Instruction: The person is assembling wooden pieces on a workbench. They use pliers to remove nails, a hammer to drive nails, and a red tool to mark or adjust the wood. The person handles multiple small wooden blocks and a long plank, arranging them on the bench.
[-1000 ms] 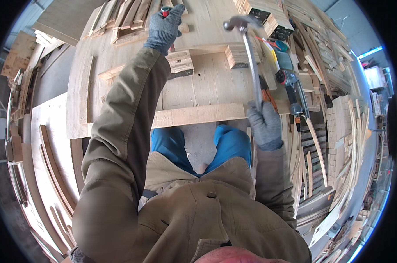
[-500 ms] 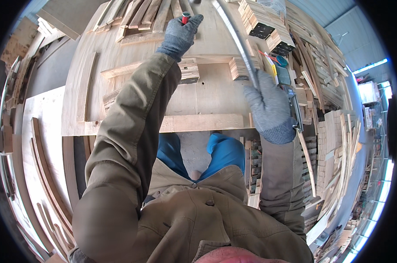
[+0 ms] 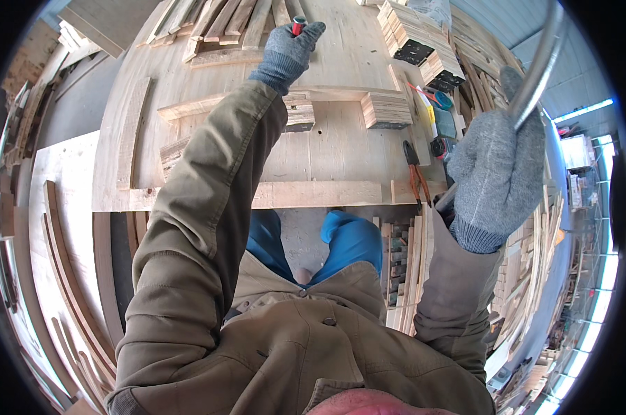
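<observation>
My left hand (image 3: 285, 57), in a grey knit glove, is closed around a small cylinder with a red end (image 3: 298, 26), above the far middle of the wooden table (image 3: 347, 155). Most of the cylinder is hidden by the fingers. Past the table's right edge, my right hand (image 3: 499, 169), gloved the same, grips a shiny metal bar (image 3: 539, 66) and is raised. The bar slants up toward the upper right, and its far end is cut off by the picture. Pliers with orange-red handles (image 3: 416, 176) lie near the table's front right corner.
Wooden strips (image 3: 240, 21) lie fanned at the far edge. Stacked wood blocks (image 3: 420, 41) stand at the far right. Wooden battens (image 3: 316, 192) and smaller blocks (image 3: 385, 111) sit across the table. A tape measure (image 3: 440, 146) is at the right edge.
My right hand has swung up and to the right with the metal bar, uncovering the pliers. The bar now slants right instead of left. My left hand has hardly moved.
</observation>
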Motion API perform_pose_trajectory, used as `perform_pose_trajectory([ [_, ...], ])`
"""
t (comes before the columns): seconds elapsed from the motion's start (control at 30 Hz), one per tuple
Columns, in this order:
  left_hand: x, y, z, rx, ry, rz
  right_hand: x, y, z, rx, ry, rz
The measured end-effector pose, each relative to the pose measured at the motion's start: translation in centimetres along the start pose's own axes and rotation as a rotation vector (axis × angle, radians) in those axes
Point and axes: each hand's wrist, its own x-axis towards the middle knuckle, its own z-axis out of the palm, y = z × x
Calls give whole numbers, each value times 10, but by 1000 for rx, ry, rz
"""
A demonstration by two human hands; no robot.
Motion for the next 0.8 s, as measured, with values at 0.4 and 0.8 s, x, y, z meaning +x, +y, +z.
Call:
perform_pose_trajectory([
  [0.4,3,-2,-6,93,-59,-35,-6,51,13,-536,-573,102],
  [0.8,2,2,-2,23,-18,-55,4,24,10,-180,-24,-91],
])
